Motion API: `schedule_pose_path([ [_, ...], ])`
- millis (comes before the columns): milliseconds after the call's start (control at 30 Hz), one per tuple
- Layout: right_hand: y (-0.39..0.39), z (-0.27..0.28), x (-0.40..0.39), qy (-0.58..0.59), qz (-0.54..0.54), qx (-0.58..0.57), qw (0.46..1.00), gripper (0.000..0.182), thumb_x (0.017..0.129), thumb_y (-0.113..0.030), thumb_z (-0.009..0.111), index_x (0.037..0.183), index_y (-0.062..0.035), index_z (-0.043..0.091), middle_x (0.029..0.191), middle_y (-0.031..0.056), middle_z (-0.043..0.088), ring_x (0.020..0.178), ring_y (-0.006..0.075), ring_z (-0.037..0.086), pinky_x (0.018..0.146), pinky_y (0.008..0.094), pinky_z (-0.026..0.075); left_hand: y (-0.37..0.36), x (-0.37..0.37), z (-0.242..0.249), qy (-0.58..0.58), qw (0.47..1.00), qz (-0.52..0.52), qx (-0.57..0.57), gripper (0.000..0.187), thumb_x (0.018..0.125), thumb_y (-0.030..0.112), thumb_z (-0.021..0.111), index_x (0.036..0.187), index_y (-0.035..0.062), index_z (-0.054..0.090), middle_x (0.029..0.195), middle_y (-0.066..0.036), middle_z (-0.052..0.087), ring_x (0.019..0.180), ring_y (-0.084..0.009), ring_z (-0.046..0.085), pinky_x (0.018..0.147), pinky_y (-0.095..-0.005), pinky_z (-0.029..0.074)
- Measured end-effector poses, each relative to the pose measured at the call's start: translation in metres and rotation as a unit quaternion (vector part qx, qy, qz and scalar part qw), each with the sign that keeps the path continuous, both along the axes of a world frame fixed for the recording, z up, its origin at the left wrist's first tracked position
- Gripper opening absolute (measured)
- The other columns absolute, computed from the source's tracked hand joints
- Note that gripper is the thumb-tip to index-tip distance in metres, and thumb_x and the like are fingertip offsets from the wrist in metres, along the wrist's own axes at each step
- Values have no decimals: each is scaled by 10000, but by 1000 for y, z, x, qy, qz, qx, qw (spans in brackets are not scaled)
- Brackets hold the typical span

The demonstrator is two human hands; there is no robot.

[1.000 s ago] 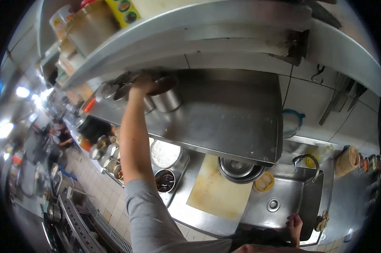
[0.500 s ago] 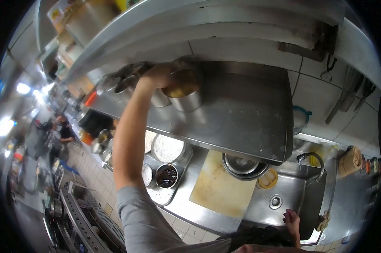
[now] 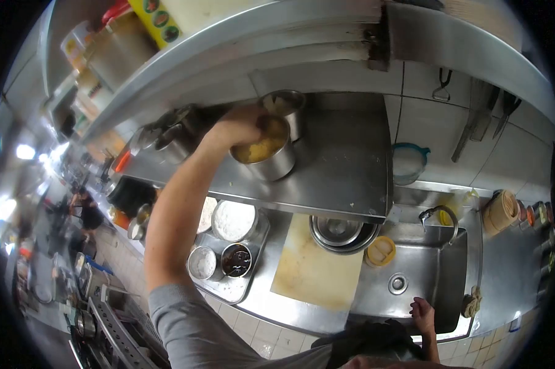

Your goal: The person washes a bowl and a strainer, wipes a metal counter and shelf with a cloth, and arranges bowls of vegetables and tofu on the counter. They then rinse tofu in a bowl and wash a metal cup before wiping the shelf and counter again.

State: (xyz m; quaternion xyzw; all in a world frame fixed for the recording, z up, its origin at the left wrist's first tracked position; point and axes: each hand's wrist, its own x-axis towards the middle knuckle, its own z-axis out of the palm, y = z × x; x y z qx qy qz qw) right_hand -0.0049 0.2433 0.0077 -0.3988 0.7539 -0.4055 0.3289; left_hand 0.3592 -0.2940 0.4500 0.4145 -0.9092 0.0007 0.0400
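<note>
My left hand [image 3: 244, 128] reaches up to the steel shelf with its fingers closed on the rim of a steel pot [image 3: 272, 166]. Chunky yellow food fills part of this pot, and some of my fingers are hidden at its inner edge. Just behind it stands another steel pot [image 3: 295, 117]. My right hand [image 3: 423, 315] hangs low over the near right part of the sink [image 3: 376, 307], fingers loosely bent and nothing visible in them.
Below the shelf [image 3: 345, 178], a tray [image 3: 256, 261] bears containers of white powder and dark sauce. Beside it lie a stained cutting board [image 3: 314, 277], stacked bowls [image 3: 339, 230] and a yellow-rimmed container [image 3: 381, 251]. A faucet [image 3: 452, 218] overhangs the sink. Utensils hang on the wall.
The pot at my left hand has come nearer the shelf's front edge, and the pot behind it shows more. The view has shifted slightly; my right hand stays low by the sink.
</note>
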Motion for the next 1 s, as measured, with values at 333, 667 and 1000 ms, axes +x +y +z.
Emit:
schedule_pose_path([
  [333,40,0,-10,-20,-58,-50,997,208,965,-74,597,1129,45,645,826,113,681,654,155,658,618,287,531,123,13,33,19,998,-23,-63,354,772,160,718,1111,57,696,985,-204,695,975,-383,665,868,-437,520],
  [667,77,28,-31,26,-63,-65,996,205,974,-111,591,1112,20,667,807,99,691,681,150,627,656,297,513,315,-28,65,59,998,-35,-14,256,783,5,625,1021,64,700,929,-144,717,856,-353,694,792,-383,541],
  [1000,265,27,-104,-20,-151,-83,985,248,982,-105,577,1203,-11,640,984,145,720,830,201,707,753,329,567,496,-193,43,3,982,-165,95,209,960,63,618,1145,10,699,1205,-187,683,1095,-301,661,934,-353,518],
])
